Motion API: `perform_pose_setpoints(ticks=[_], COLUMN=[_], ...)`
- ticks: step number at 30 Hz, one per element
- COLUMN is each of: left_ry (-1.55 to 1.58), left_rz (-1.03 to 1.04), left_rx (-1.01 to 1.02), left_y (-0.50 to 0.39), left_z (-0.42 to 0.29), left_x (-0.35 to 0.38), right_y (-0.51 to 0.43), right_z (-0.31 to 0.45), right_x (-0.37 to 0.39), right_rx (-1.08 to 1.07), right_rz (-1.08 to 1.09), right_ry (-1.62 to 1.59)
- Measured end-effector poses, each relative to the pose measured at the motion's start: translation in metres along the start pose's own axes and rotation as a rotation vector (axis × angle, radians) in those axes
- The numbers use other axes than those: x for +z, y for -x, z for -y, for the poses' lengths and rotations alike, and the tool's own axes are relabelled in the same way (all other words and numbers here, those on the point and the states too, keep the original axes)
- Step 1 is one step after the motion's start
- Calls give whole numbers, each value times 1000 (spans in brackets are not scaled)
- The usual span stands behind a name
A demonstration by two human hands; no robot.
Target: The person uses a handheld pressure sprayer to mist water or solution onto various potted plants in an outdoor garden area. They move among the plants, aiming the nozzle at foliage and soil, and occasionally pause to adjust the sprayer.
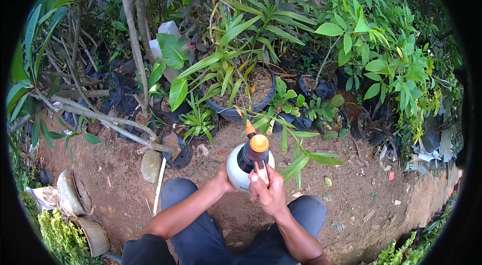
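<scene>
Between my knees I hold a white pump sprayer bottle (238,169) with a black collar, an orange pump knob (259,143) and an orange nozzle (250,128). My left hand (223,179) supports the bottle from its left side, its fingers partly hidden beneath. Around the orange and black handle (262,173) closes my right hand (268,193), thumb on top. The nozzle points away from me, towards a round black pot (241,113) with soil and a long-leaved green plant (229,54). One leafy stem (297,148) from that plant droops to the right of the bottle.
Black plastic grow bags (122,90) and leafy shrubs (376,50) line the far side. At left, bare branches (113,124) reach low over the soil, near a stone (151,166) and a thin white strip (159,186). A woven basket (94,236) lies lower left.
</scene>
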State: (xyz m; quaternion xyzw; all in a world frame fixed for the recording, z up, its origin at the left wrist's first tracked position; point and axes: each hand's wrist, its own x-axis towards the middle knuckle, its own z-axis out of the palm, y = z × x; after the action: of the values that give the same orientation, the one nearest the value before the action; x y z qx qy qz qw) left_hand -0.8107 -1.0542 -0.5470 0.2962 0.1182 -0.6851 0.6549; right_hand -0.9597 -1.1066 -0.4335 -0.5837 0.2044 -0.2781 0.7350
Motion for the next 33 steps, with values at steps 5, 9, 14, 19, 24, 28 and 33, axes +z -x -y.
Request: perform_pose_setpoints(ticks=[5,9,14,19,24,28,33], left_ry=[96,0,28,33,61,42,-1], left_rz=[379,106,111,163,59,-27,-109], left_rx=[-126,-1,128,198,153,144,124], left_y=[8,9,7,-10,-24,-23,-21], left_z=[-12,-7,-11,-11,-14,-15,-18], left_x=[-1,13,0,-42,-77,-92,-104], right_y=[-11,-25,-29,-21,-11,-9,-7], right_z=[23,16,1,-14,-28,-37,-46], right_x=[11,22,25,24,26,28,37], right_rx=[101,28,96,46,107,115,114], right_rz=[26,-74,-97,-39,10,57,50], right_ry=[132,268,262,117,-28,-43,-14])
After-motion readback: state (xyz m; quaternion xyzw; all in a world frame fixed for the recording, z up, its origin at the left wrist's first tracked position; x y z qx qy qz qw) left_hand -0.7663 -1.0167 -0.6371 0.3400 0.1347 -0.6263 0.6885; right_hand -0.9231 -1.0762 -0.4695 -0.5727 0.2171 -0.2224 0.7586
